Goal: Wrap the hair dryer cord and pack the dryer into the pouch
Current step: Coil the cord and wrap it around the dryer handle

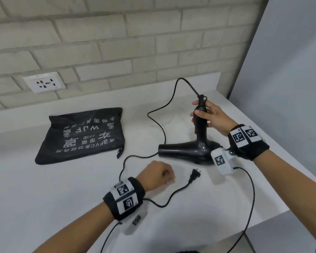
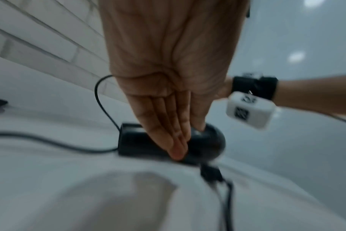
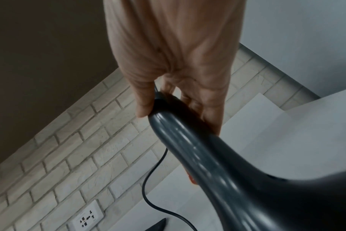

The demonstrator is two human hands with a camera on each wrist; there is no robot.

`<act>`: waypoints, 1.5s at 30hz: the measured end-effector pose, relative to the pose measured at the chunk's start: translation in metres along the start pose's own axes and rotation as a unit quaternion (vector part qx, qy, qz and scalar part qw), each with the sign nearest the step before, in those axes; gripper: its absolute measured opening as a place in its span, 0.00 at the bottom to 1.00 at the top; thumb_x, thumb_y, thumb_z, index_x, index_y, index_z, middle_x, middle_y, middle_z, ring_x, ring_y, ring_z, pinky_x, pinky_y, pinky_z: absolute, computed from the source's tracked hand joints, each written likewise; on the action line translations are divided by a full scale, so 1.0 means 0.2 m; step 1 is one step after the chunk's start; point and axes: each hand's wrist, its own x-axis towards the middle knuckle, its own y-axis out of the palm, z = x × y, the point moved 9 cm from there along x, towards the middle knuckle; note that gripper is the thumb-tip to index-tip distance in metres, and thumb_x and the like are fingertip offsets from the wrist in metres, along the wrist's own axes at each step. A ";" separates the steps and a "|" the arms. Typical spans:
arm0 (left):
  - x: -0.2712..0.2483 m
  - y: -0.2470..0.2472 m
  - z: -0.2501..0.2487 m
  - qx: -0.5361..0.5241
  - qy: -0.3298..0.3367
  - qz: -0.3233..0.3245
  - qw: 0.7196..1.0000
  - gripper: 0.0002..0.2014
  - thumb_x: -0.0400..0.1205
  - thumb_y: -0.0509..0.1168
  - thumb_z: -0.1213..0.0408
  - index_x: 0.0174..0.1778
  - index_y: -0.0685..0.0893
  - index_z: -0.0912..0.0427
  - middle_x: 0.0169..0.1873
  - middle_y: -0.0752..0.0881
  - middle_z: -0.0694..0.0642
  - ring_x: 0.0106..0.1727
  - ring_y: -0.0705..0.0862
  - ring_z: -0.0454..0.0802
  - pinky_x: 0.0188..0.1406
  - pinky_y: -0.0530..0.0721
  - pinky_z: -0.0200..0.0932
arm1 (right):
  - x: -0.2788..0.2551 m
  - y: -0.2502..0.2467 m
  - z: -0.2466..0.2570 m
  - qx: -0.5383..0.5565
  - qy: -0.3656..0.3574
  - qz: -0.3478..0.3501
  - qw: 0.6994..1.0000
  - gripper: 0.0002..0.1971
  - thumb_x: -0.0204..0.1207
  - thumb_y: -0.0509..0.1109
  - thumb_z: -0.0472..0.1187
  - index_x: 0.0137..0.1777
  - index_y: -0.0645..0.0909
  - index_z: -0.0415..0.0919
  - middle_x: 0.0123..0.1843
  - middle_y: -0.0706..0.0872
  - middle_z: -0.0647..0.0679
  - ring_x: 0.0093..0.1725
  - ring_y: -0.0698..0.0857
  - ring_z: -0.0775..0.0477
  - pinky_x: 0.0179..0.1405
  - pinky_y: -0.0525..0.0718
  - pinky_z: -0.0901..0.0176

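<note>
The right hand (image 1: 212, 116) grips the handle of the black hair dryer (image 1: 193, 146), likely to keep it steady for wrapping. The left hand (image 1: 159, 175) hovers near the plug (image 1: 194, 176); its fingers look straight, holding nothing. The pouch (image 1: 82, 136) lies nearby.

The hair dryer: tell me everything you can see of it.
The hair dryer is glossy black plastic, with its barrel lying on the white counter and its nozzle pointing toward the pouch. Its handle stands up, held near the top by the right hand. The black cord leaves the handle's end and trails loose across the counter, unplugged.
</note>
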 end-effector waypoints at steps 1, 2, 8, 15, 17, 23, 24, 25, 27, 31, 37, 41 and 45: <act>0.04 -0.13 -0.02 -0.020 0.005 -0.053 0.998 0.06 0.79 0.63 0.67 0.43 0.86 0.59 0.39 0.90 0.55 0.36 0.84 0.46 0.47 0.83 0.42 | 0.01 0.00 0.00 0.003 0.002 0.004 1.000 0.11 0.80 0.62 0.37 0.60 0.74 0.47 0.47 0.84 0.45 0.43 0.85 0.47 0.40 0.85 0.56; 0.08 -0.28 -0.04 -0.043 0.009 -0.123 0.991 0.05 0.79 0.64 0.65 0.42 0.86 0.58 0.38 0.88 0.53 0.35 0.84 0.47 0.47 0.84 0.44 | 0.01 0.01 0.00 0.004 0.005 0.010 1.000 0.09 0.81 0.61 0.39 0.58 0.75 0.48 0.47 0.84 0.45 0.43 0.86 0.47 0.40 0.85 0.57; 0.35 -0.93 -0.22 -0.073 0.058 -0.343 0.935 0.21 0.77 0.66 0.67 0.67 0.75 0.57 0.62 0.77 0.56 0.53 0.79 0.47 0.50 0.76 0.36 | 0.03 0.05 0.01 0.007 0.016 0.063 0.998 0.10 0.83 0.56 0.47 0.55 0.78 0.50 0.48 0.85 0.43 0.47 0.86 0.45 0.42 0.86 0.58; 0.67 -0.89 -0.35 -0.033 0.102 -0.251 0.962 0.16 0.81 0.60 0.68 0.66 0.78 0.59 0.66 0.80 0.56 0.67 0.77 0.53 0.63 0.70 0.33 | 0.04 0.08 0.00 0.081 0.017 0.111 0.990 0.24 0.72 0.52 0.63 0.60 0.79 0.55 0.47 0.86 0.45 0.46 0.85 0.50 0.45 0.88 0.49; 0.68 -0.92 -0.32 -0.061 0.099 -0.273 0.955 0.12 0.81 0.59 0.70 0.57 0.83 0.61 0.59 0.85 0.56 0.60 0.82 0.53 0.55 0.73 0.30 | 0.05 0.08 -0.02 0.110 0.019 0.109 0.988 0.22 0.78 0.48 0.60 0.61 0.78 0.55 0.43 0.84 0.44 0.43 0.83 0.50 0.42 0.86 0.55; 0.65 -0.97 -0.21 -0.055 0.067 -0.308 0.947 0.06 0.81 0.62 0.66 0.48 0.82 0.63 0.45 0.85 0.53 0.49 0.80 0.46 0.44 0.72 0.21 | 0.06 0.05 -0.04 0.163 0.031 0.118 0.979 0.22 0.81 0.46 0.58 0.58 0.79 0.53 0.40 0.82 0.44 0.40 0.81 0.48 0.37 0.86 0.51; 0.65 -0.96 -0.16 -0.061 0.042 -0.295 0.952 0.04 0.80 0.63 0.65 0.45 0.81 0.61 0.42 0.85 0.52 0.48 0.81 0.48 0.46 0.73 0.27 | 0.06 0.04 -0.04 0.168 0.032 0.118 0.978 0.22 0.82 0.46 0.58 0.54 0.80 0.51 0.41 0.82 0.43 0.40 0.81 0.46 0.38 0.86 0.48; 0.66 -0.93 -0.09 -0.075 0.014 -0.272 0.959 0.04 0.80 0.63 0.64 0.41 0.79 0.57 0.39 0.86 0.51 0.46 0.83 0.50 0.50 0.75 0.34 | 0.07 0.04 -0.03 0.165 0.031 0.117 0.979 0.21 0.81 0.49 0.59 0.49 0.80 0.48 0.41 0.82 0.43 0.41 0.81 0.44 0.40 0.84 0.47; 0.64 -0.86 0.01 -0.121 -0.022 -0.223 0.967 0.08 0.81 0.63 0.64 0.36 0.77 0.52 0.33 0.85 0.50 0.41 0.85 0.48 0.51 0.78 0.44 | 0.08 0.03 0.00 0.135 0.023 0.111 0.984 0.18 0.76 0.55 0.57 0.39 0.77 0.45 0.41 0.83 0.42 0.38 0.80 0.41 0.41 0.84 0.47; 0.54 -0.90 0.00 -0.266 -0.029 -0.226 0.937 0.09 0.81 0.63 0.61 0.34 0.76 0.55 0.32 0.84 0.52 0.29 0.86 0.35 0.40 0.81 0.36 | 0.14 0.05 0.11 0.120 0.008 0.094 0.988 0.14 0.74 0.59 0.50 0.31 0.71 0.42 0.23 0.78 0.49 0.27 0.79 0.45 0.40 0.79 0.49; 0.39 -0.82 -0.02 -0.275 -0.043 -0.135 0.951 0.07 0.76 0.70 0.63 0.41 0.77 0.54 0.32 0.84 0.55 0.30 0.87 0.41 0.49 0.82 0.42 | 0.17 0.02 0.13 0.176 0.003 0.047 0.983 0.19 0.81 0.52 0.41 0.27 0.66 0.43 0.13 0.62 0.57 0.16 0.66 0.55 0.34 0.76 0.60; 0.26 -0.56 0.11 -0.200 -0.082 -0.011 0.976 0.03 0.78 0.67 0.70 0.42 0.81 0.58 0.23 0.86 0.46 0.28 0.85 0.39 0.42 0.78 0.30 | 0.18 -0.09 0.11 0.220 -0.001 0.019 0.975 0.21 0.81 0.51 0.42 0.24 0.68 0.45 0.12 0.62 0.57 0.15 0.64 0.56 0.28 0.77 0.63; 0.15 -0.69 0.14 -0.219 -0.022 -0.154 0.963 0.07 0.82 0.61 0.68 0.40 0.81 0.56 0.26 0.86 0.42 0.25 0.78 0.36 0.37 0.76 0.29 | 0.18 -0.21 0.10 0.213 -0.002 -0.022 0.977 0.21 0.81 0.52 0.42 0.24 0.68 0.45 0.12 0.61 0.58 0.14 0.62 0.56 0.28 0.74 0.63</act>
